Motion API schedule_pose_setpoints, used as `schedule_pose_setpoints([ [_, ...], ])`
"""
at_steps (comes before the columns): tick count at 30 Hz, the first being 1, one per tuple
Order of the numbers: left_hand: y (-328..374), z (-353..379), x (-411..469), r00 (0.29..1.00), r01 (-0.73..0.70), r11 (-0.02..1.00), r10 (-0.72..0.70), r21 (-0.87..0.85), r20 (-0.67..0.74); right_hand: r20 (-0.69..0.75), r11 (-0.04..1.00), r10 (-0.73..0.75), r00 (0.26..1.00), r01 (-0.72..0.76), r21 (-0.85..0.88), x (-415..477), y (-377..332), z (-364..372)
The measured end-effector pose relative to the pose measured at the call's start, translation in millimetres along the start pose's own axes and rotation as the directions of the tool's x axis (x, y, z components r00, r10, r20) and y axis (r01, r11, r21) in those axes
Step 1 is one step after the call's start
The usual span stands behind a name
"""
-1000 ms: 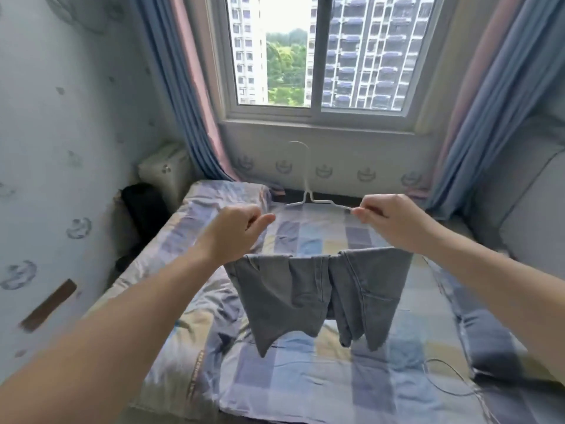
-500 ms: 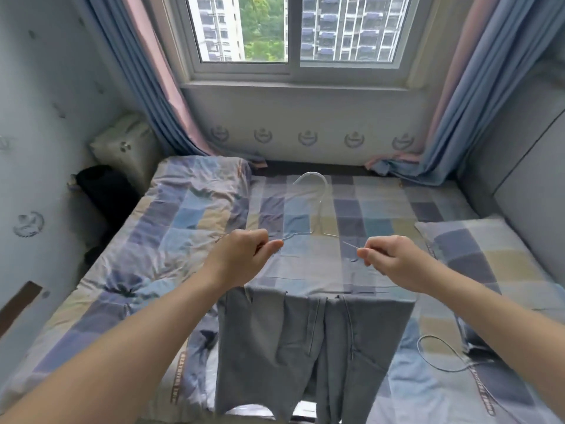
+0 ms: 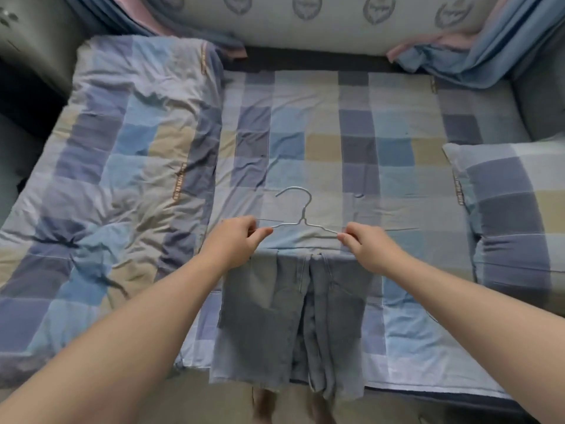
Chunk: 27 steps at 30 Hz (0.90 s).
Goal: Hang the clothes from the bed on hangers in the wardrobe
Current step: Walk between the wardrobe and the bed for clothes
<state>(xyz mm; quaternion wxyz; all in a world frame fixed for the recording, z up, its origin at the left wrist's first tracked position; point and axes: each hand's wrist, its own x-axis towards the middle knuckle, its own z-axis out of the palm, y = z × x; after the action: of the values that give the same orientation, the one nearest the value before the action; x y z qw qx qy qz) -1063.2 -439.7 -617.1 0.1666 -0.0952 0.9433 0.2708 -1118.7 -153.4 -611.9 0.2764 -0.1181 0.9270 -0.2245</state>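
A thin grey wire hanger (image 3: 298, 214) lies low over the bed, its hook pointing away from me. My left hand (image 3: 237, 241) pinches its left shoulder and my right hand (image 3: 365, 247) pinches its right shoulder. Grey jeans (image 3: 284, 319) are folded over the hanger's lower bar and hang down toward me, past the bed's front edge. The bar itself is hidden under the denim and my hands.
The bed (image 3: 336, 127) has a blue, grey and beige checked sheet. A crumpled checked quilt (image 3: 122, 166) covers its left half, a matching pillow (image 3: 516, 209) lies at the right. Curtains (image 3: 452, 53) bunch along the far wall. Floor shows below the bed edge.
Both hands have brought the hanger with the jeans down from window height to just above the bed. My view has tilted downward, so the window is out of sight.
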Motion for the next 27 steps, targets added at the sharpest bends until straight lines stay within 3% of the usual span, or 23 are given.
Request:
schedule_pose_setpoints([
  [10,-66,110,180,0.993,-0.060,0.998,0.059,-0.004,-0.106,-0.189,0.988,0.049,0.981,-0.075,-0.132,184,80,83],
  [14,-84,149,247,0.979,-0.039,0.992,0.062,0.122,-0.196,-0.362,0.962,0.030,0.932,-0.125,-0.243,257,107,107],
  [18,-95,184,289,0.964,0.102,0.969,-0.040,0.223,-0.264,-0.341,0.992,0.080,0.937,-0.109,-0.069,313,124,136],
  [21,-109,209,291,0.969,0.162,0.967,-0.120,0.194,-0.215,-0.201,0.995,0.069,0.977,-0.054,0.081,312,132,164],
  [27,-111,223,226,0.993,0.094,0.973,-0.077,0.212,-0.088,-0.052,0.995,0.100,0.994,-0.101,0.002,248,127,185],
])
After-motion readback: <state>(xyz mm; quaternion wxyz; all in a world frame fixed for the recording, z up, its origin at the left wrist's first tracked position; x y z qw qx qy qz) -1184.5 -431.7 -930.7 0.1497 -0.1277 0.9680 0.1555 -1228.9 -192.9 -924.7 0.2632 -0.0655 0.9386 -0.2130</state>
